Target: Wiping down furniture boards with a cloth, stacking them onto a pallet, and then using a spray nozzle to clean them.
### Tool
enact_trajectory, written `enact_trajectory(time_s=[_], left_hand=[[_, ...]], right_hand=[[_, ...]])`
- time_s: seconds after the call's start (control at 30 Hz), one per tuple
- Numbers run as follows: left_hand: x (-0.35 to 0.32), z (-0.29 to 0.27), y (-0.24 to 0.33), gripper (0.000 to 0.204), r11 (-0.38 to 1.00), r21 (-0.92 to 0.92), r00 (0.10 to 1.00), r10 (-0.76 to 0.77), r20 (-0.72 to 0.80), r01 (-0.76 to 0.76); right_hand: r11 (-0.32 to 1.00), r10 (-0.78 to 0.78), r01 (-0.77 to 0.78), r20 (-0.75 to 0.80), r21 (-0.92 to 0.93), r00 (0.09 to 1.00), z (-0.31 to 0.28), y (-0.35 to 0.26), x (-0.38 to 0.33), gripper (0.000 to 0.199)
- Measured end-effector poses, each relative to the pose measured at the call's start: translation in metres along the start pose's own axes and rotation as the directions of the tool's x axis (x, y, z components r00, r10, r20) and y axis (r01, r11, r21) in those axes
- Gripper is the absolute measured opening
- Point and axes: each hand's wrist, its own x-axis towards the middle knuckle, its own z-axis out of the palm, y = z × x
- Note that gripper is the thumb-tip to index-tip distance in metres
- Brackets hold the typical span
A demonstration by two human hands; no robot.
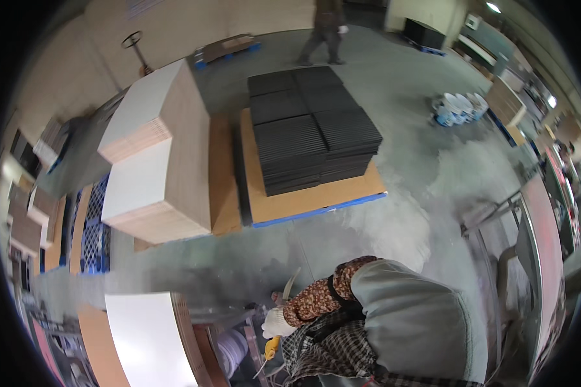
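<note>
Neither my left hand nor my right hand shows in the head view. At the lower middle, a person in a grey vest (413, 316), a floral sleeve (313, 298) and a checked apron (329, 348) bends over close in front of me. That person's white-gloved hand (276, 324) is by a yellow-handled tool (271, 348), and a thin pale strip (292, 284) sticks up beside it. I cannot tell what the gloved hand grips.
Black ribbed panels (313, 122) are stacked on a board over a blue pallet (316, 209). Tall stacks of white-topped boards (155, 155) stand to the left, and another white board (148, 335) lies at the lower left. White buckets (458, 108) stand at the right. Another person (326, 32) walks far off.
</note>
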Motion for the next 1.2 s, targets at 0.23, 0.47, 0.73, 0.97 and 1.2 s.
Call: enact_trajectory(time_s=[0.23,0.47,0.73,0.97,1.2], left_hand=[[-0.003,-0.048,0.023,0.050,0.995,-0.018,0.989,-0.095,0.111,0.098],[-0.040,-0.071,-0.027,0.054,0.988,-0.105,0.987,-0.100,0.125,0.113],[-0.059,-0.133,-0.092,0.051,0.964,-0.262,0.994,-0.004,0.113,0.033],[-0.105,-0.147,-0.125,0.053,0.722,-0.598,0.937,-0.253,0.240,0.348],[-0.144,-0.188,-0.155,0.029,-0.219,-0.526,0.523,-0.075,0.849,0.822]], right_hand=[[0.957,0.244,-0.223,-0.098,0.186,0.965,0.001,-0.022,-0.009,0.029],[0.748,0.634,-0.610,-0.008,0.261,0.773,0.045,-0.001,-0.058,0.039],[0.690,0.683,-0.677,0.077,0.257,0.726,0.002,-0.117,-0.008,0.046],[0.887,0.202,-0.122,-0.138,0.446,0.970,-0.010,-0.222,0.107,0.051],[0.800,-0.175,0.314,-0.302,0.511,0.937,-0.035,-0.370,0.212,0.048]])
